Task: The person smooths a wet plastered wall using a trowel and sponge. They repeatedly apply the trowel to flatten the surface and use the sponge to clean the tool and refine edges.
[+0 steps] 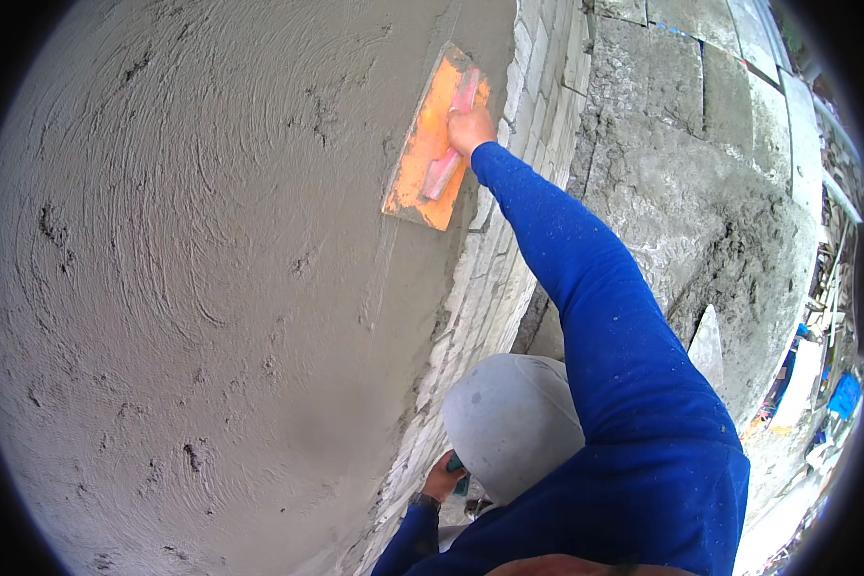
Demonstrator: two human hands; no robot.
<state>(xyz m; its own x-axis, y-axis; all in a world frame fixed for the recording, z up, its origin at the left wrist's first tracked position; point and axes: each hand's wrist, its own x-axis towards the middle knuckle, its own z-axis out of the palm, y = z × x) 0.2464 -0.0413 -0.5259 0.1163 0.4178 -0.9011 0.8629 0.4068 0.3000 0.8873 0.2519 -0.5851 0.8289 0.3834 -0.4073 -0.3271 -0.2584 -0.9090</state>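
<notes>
My right hand [471, 131] is wrapped round the reddish-pink handle of an orange plastering float [420, 158]. The float's worn, mortar-smeared plate lies against wet grey mortar [211, 288] near the edge of the coated wall. Low in the picture, beside my bent knee [514, 422], my left hand [441, 478] is closed on a dark green object [459, 474]. Only part of that object shows past the knee, so I cannot tell its kind. The mortar has curved stroke marks and several rough pits; near the float it looks smoother.
Bare pale blockwork [509, 240] runs along the right edge of the mortar. Farther right is a mortar-splattered concrete slab surface [682, 144] with a pale pointed piece [708, 348] on it. Mixed debris and a blue item [845, 396] lie at the far right.
</notes>
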